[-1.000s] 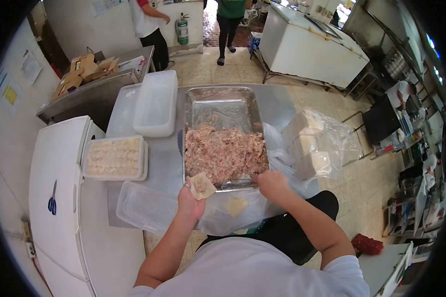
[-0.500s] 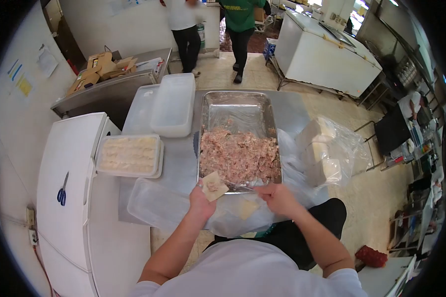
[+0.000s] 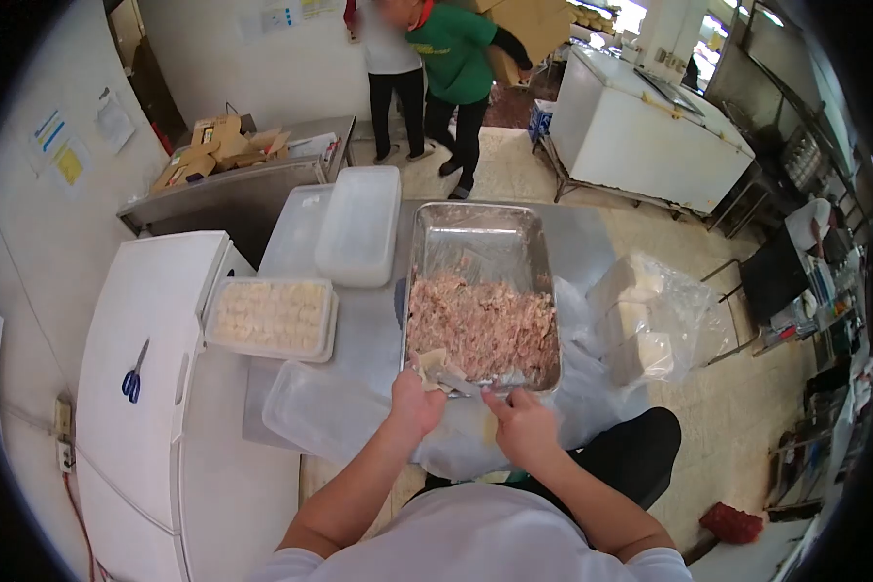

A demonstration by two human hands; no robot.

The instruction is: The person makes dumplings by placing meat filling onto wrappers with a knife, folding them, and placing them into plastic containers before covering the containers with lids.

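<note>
My left hand (image 3: pixel 418 403) holds a pale square dumpling wrapper (image 3: pixel 430 363) at the near-left corner of the metal tray (image 3: pixel 551 262). My right hand (image 3: pixel 526 423) is closed round the handle of a flat spreader (image 3: pixel 460 384). Its blade reaches left to the wrapper, overlapping it in this view. Pink ground meat filling (image 3: pixel 480 330) covers the near and middle part of the tray, with plastic film at the far end. How much filling lies in the wrapper is hidden by the fold and the blade.
Filled dumplings sit in a plastic container (image 3: pixel 328 335) at left. Stacked plastic tubs (image 3: pixel 359 228) stand behind it; a translucent lid (image 3: pixel 325 412) lies in front. Bagged wrapper stacks (image 3: pixel 640 291) are at right. Scissors (image 3: pixel 134 378) rest on a white freezer (image 3: pixel 116 291). Two people stand beyond.
My right hand has moved left, bringing the spreader to the wrapper, which is now partly folded. The person in green has moved left beside the other person. The camera view has shifted slightly.
</note>
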